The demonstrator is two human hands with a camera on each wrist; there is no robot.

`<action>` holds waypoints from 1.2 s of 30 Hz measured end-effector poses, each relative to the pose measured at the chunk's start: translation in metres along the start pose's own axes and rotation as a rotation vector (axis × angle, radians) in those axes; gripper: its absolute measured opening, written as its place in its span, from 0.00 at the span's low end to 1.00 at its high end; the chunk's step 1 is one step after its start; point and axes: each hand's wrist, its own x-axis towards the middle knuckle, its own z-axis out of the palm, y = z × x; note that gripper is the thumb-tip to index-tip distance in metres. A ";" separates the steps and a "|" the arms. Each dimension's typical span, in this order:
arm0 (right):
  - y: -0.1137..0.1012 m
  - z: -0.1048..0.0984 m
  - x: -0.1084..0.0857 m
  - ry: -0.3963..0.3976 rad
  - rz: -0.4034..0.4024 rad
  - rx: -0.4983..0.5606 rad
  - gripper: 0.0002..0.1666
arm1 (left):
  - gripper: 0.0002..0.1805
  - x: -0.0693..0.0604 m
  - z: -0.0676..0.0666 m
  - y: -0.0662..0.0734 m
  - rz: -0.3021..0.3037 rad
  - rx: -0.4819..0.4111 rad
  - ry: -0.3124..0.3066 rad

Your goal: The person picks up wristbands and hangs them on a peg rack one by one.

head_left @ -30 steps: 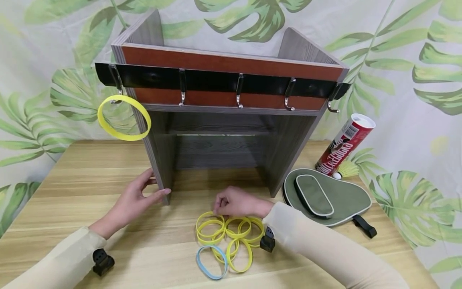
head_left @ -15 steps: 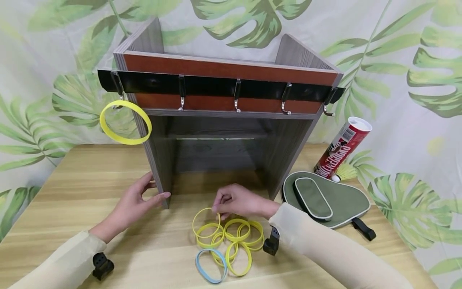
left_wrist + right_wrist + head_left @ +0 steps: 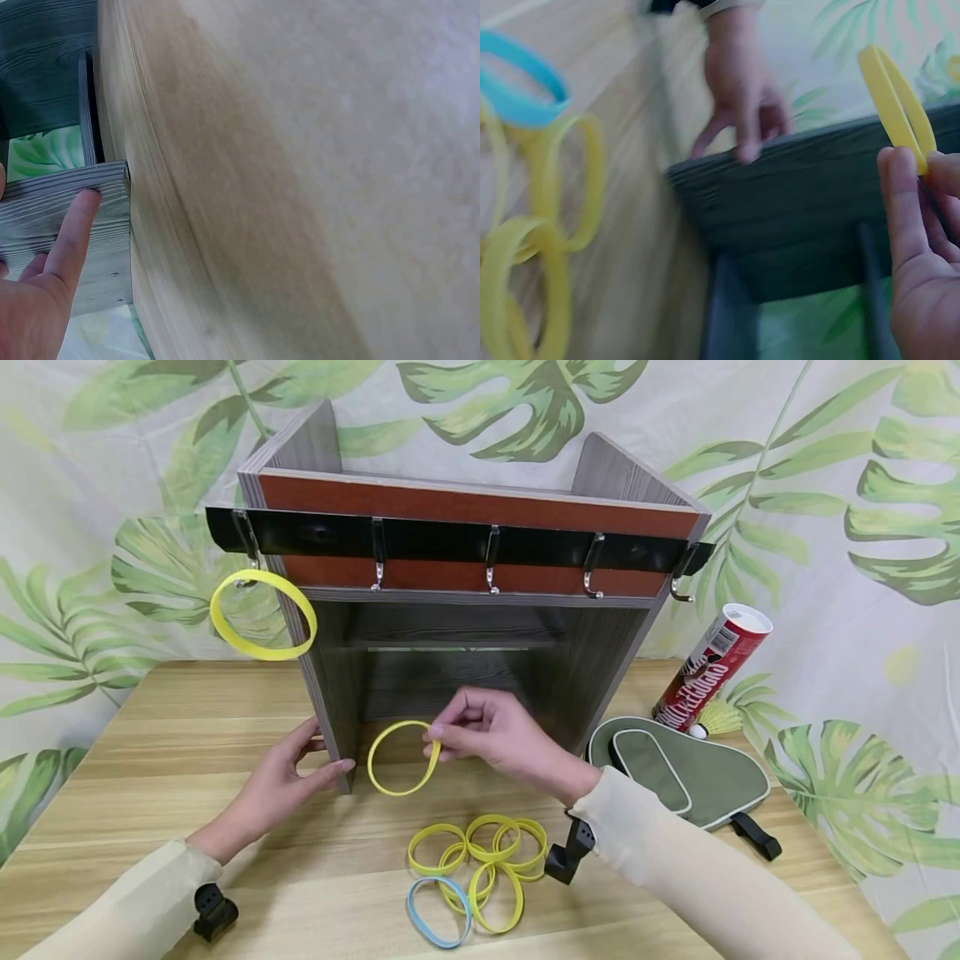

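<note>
My right hand [image 3: 498,735] pinches a yellow wristband [image 3: 397,793] between thumb and fingertips, raised in front of the grey wooden shelf's lower opening. In the right wrist view that wristband [image 3: 885,94] stands up from the fingertips. My left hand [image 3: 277,785] holds the foot of the shelf's left side panel [image 3: 333,727], thumb at the front edge and fingers on the outer face. Another yellow wristband [image 3: 262,653] hangs from the leftmost hook [image 3: 246,535]. Several yellow wristbands [image 3: 517,906] lie overlapping on the table, with one blue wristband [image 3: 417,920] in front.
A black rail [image 3: 442,537] with several metal hooks runs across the shelf's reddish-brown front. To the right lie a green paddle case [image 3: 716,777] and a yellow shuttlecock [image 3: 718,717]. A red tube [image 3: 708,668] leans there. Leaf-patterned cloth [image 3: 810,568] hangs behind.
My right hand has picked a yellow wristband from the pile and lifted it up and away, towards the shelf. The left hand keeps its place on the side panel.
</note>
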 end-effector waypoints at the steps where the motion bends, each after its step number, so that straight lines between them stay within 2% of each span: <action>1: -0.006 0.001 -0.001 0.009 -0.028 0.015 0.05 | 0.32 0.000 0.000 0.000 0.001 0.002 0.001; 9: -0.043 0.008 -0.008 0.087 -0.248 0.087 0.07 | 0.33 0.000 -0.001 -0.001 0.002 0.020 0.001; 13: -0.053 0.013 -0.011 0.124 -0.316 0.126 0.09 | 0.32 -0.001 -0.001 -0.001 0.007 0.027 0.008; 17: -0.062 0.017 -0.010 0.157 -0.373 0.181 0.05 | 0.32 0.000 -0.001 -0.002 0.035 0.043 0.013; 20: -0.068 0.021 -0.008 0.178 -0.422 0.225 0.02 | 0.32 0.001 -0.001 -0.002 0.033 0.044 0.006; 26: -0.076 0.027 -0.002 0.209 -0.487 0.267 0.08 | 0.32 0.000 -0.002 -0.002 -0.003 0.008 -0.016; 31: -0.080 0.031 0.001 0.226 -0.518 0.312 0.15 | 0.34 0.000 -0.002 -0.001 0.006 -0.019 -0.023; 36: -0.084 0.036 0.001 0.279 -0.524 0.344 0.19 | 0.34 0.001 -0.001 -0.001 0.010 -0.011 -0.025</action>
